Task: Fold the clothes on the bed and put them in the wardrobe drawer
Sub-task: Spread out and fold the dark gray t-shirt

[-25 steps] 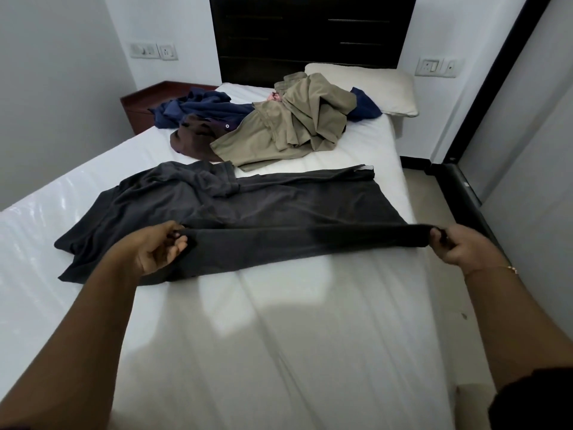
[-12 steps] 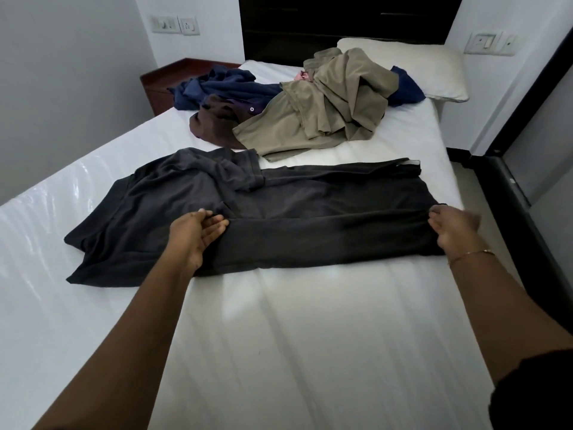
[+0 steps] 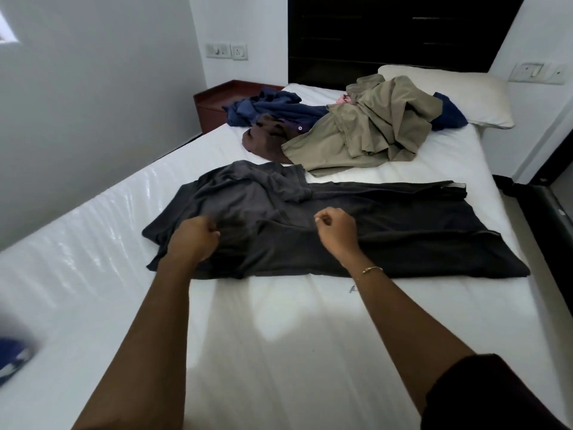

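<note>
A dark grey garment lies spread flat across the white bed, long side running left to right. My left hand is closed in a fist on its left part, bunching the fabric there. My right hand rests near the garment's middle, fingers curled and thumb pinched onto a fold. Farther up the bed is a loose pile: a khaki garment, a navy one and a brown one. No wardrobe drawer is in view.
A white pillow lies at the head of the bed against a dark headboard. A reddish nightstand stands by the left wall. A dark frame and floor run along the bed's right side. A blurred blue object sits at lower left.
My right hand left the garment's right edge and moved left to its middle. My left hand shifted slightly left and closed into a fist. The camera moved closer.
</note>
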Motion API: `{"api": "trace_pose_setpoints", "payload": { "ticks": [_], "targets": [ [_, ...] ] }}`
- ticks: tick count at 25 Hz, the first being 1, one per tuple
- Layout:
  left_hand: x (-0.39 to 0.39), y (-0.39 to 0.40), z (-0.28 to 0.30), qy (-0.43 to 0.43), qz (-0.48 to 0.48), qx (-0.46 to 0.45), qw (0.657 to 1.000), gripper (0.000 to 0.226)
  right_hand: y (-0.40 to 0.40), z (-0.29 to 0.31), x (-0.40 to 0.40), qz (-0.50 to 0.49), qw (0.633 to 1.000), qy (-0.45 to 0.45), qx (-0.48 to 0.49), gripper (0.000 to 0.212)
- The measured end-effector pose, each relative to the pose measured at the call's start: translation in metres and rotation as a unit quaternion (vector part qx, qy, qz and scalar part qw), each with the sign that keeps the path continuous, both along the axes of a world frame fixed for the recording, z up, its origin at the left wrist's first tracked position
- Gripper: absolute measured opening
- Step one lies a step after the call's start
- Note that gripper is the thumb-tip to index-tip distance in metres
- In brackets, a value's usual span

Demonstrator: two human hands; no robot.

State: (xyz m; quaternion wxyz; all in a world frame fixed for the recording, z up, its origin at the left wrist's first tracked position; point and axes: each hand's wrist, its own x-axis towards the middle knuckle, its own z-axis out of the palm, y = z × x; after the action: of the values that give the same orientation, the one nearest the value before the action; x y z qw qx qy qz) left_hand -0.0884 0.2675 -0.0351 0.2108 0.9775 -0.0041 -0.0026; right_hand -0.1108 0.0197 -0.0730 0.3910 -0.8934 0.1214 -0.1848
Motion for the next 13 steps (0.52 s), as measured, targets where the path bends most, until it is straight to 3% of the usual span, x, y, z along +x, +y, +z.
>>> {"api": "trace_pose_setpoints", "payload": {
  "ticks": [4, 8, 11, 13],
  "targets": [
    [-0.002, 0.026, -0.018, 0.061, -0.051, 0.004, 0.997, 0.029, 0.048, 0.004, 0.027, 0.069, 0.996, 0.025, -0.043, 0.031],
    [0.006, 0.038, -0.027, 0.083, -0.022, 0.012, 0.996, 0.036, 0.055, 0.006, 0.067, 0.089, 0.976, 0.192, -0.056, 0.05],
    [0.013, 0.043, -0.029, 0.112, -0.015, 0.01, 0.994, 0.03, 0.055, 0.011, 0.091, 0.131, 0.936, 0.267, -0.187, 0.039],
    [0.015, 0.043, -0.028, 0.113, -0.013, -0.029, 0.993, 0.033, 0.06, 0.025, 0.104, 0.091, 0.944, 0.227, -0.22, 0.034]
  ]
}}
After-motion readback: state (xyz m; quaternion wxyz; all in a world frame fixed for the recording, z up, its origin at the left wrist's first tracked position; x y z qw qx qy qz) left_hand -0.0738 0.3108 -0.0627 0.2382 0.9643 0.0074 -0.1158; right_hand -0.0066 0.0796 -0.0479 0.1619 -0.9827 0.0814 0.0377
